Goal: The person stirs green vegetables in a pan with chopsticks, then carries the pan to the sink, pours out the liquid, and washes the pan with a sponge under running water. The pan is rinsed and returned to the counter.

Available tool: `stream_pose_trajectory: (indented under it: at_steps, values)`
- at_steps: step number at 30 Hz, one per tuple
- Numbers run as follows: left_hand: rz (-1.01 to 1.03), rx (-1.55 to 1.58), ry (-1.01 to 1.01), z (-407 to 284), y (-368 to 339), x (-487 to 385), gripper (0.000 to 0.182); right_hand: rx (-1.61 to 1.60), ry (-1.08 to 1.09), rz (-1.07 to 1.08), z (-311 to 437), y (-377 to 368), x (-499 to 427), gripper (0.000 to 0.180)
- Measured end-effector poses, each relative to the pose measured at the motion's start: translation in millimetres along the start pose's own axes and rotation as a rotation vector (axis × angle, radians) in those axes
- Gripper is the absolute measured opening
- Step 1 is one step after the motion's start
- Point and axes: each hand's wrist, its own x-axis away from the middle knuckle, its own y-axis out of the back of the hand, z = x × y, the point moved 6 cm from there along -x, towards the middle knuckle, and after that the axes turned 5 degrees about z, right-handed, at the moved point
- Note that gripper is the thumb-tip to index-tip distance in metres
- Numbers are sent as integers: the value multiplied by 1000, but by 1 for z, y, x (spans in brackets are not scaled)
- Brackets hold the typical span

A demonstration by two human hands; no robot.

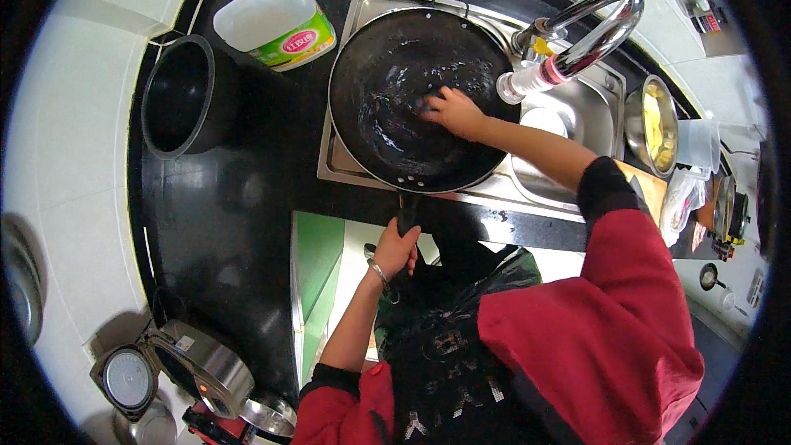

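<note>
A large black wok (395,68) rests over the left part of the steel sink unit, with wet streaks shining on its inner surface. My left hand (395,250), with a bracelet at its wrist, is wrapped around the wok's black handle (406,213) at the counter's front edge. Inside the wok, near its middle, my right hand (458,114) reaches down with bent fingers. Its fingertips are blurred, and I cannot tell whether something dark is under them. Just right of that hand, the chrome faucet (627,9) ends in a white spout head (510,88) over the wok's rim.
Left of the wok stand a pump bottle of detergent (272,28) and a black pot (179,99). The sink basin (593,105) holds a white round dish (544,122). Beyond it sits a steel bowl with yellow pieces (652,127). A rice cooker (198,364) stands open at lower left.
</note>
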Motion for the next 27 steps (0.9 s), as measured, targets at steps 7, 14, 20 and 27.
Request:
stream_pose_trajectory:
  at_steps: [7,14,20,27]
  values:
    - [-17,33,43,1,-4,4,29,-250,404,347,38,25,33,33]
    - [0,53,55,-4,-6,6,29,-614,388,92,87,41,-52,40]
    - [4,41,57,-2,-6,3,29,-620,-15,-322,34,51,-135,39]
    - [-1,34,58,-3,-6,5,28,-243,-546,-346,-85,53,-117,40]
